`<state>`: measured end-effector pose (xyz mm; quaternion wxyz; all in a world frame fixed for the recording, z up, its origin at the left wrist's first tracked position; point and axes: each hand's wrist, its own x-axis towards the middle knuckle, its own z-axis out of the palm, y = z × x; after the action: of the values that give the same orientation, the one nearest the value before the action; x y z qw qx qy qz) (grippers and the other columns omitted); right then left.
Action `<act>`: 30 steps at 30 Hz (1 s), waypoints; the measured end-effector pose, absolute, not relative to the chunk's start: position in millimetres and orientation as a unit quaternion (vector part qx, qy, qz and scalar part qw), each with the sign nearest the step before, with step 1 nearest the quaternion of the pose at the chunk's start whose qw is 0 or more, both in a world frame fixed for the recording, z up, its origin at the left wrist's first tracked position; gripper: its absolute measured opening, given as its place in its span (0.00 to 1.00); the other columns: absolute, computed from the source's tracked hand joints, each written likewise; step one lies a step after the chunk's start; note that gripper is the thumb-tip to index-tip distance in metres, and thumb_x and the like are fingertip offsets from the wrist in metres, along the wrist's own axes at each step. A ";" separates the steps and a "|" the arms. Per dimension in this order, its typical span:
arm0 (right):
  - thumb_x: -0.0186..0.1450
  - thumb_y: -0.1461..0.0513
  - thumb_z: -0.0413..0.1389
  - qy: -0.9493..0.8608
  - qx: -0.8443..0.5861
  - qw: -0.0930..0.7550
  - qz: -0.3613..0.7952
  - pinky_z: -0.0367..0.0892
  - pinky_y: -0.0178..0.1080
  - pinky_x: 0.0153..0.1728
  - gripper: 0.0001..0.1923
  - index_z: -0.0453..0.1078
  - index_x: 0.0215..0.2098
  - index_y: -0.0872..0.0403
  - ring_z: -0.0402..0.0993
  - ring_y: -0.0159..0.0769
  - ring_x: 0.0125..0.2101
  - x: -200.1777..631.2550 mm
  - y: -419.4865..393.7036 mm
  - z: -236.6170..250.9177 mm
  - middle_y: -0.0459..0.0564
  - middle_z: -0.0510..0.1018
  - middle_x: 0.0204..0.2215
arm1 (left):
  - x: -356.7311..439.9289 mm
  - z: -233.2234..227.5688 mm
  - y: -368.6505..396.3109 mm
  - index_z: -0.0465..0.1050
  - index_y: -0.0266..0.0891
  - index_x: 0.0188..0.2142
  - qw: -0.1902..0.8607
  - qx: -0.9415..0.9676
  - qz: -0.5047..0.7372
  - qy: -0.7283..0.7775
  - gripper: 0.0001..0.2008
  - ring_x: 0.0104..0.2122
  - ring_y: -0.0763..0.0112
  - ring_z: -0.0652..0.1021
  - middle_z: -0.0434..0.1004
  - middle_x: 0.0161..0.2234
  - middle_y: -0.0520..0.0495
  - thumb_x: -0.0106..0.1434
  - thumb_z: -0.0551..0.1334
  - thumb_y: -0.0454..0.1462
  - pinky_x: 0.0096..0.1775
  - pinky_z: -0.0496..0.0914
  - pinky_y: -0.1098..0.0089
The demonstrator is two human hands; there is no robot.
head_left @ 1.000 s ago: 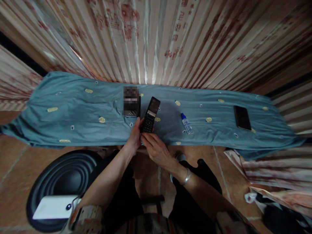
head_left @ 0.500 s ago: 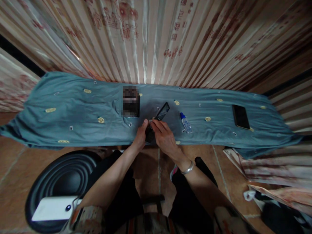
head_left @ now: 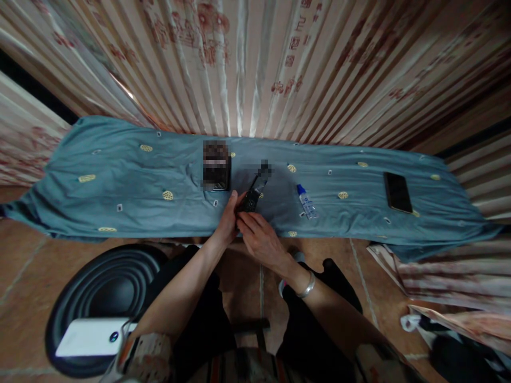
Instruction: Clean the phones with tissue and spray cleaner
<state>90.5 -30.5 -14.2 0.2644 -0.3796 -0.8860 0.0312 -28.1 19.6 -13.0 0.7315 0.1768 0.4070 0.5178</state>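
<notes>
While both of my hands meet at the near edge of the blue cloth [head_left: 120, 181], they hold one thing between them, a dark flip phone [head_left: 254, 194]. My left hand [head_left: 228, 219] grips its lower end from the left side, the thumb up along the edge, and my right hand [head_left: 259, 242] closes on the same end from below and from the right, the fingers curled around it. So the phone lies just beyond my fingertips, away from my body, and its long axis goes from my hands up and a little to the right, toward the curtain [head_left: 255, 69]. The far end is free and seems lifted from the cloth, but I cannot tell this for sure. Both hands are equally near, since both touch it. To the left of the phone a second dark device [head_left: 216, 169] lies on the cloth, near but apart. To the right are a small bottle with a blue cap [head_left: 306, 202] and, well apart, a black smartphone [head_left: 397, 192].
</notes>
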 end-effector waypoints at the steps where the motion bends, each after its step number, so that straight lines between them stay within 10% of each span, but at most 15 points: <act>1: 0.69 0.71 0.47 -0.886 -0.377 0.267 0.037 0.69 0.49 0.59 0.19 0.71 0.55 0.62 0.70 0.44 0.53 90.3 -31.4 -14.4 0.61 0.76 0.52 | -28.8 -13.2 20.2 0.80 0.35 0.41 0.731 0.173 0.518 0.409 0.23 0.28 0.72 0.76 0.79 0.26 0.49 0.65 0.58 0.53 0.34 0.69 0.74; 22: 0.71 0.68 0.47 -0.864 -0.417 0.282 0.030 0.73 0.46 0.53 0.15 0.74 0.49 0.58 0.75 0.41 0.46 98.1 -25.4 -11.3 0.58 0.79 0.45 | -34.2 -5.9 26.8 0.75 0.36 0.33 0.720 0.109 0.550 0.409 0.21 0.30 0.67 0.80 0.79 0.28 0.46 0.67 0.56 0.51 0.35 0.73 0.69; 30: 0.71 0.62 0.51 -0.765 -0.461 0.406 0.194 0.75 0.41 0.50 0.13 0.74 0.49 0.53 0.79 0.37 0.47 103.0 -20.3 -19.6 0.53 0.82 0.46 | -42.7 -0.9 30.0 0.76 0.34 0.37 0.736 0.058 0.553 0.386 0.20 0.38 0.63 0.82 0.81 0.32 0.42 0.71 0.52 0.46 0.40 0.76 0.66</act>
<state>103.0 -20.3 -19.6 0.4057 -0.4607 -0.7651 0.1943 -42.7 30.0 -0.9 0.7356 0.0580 0.3864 0.5534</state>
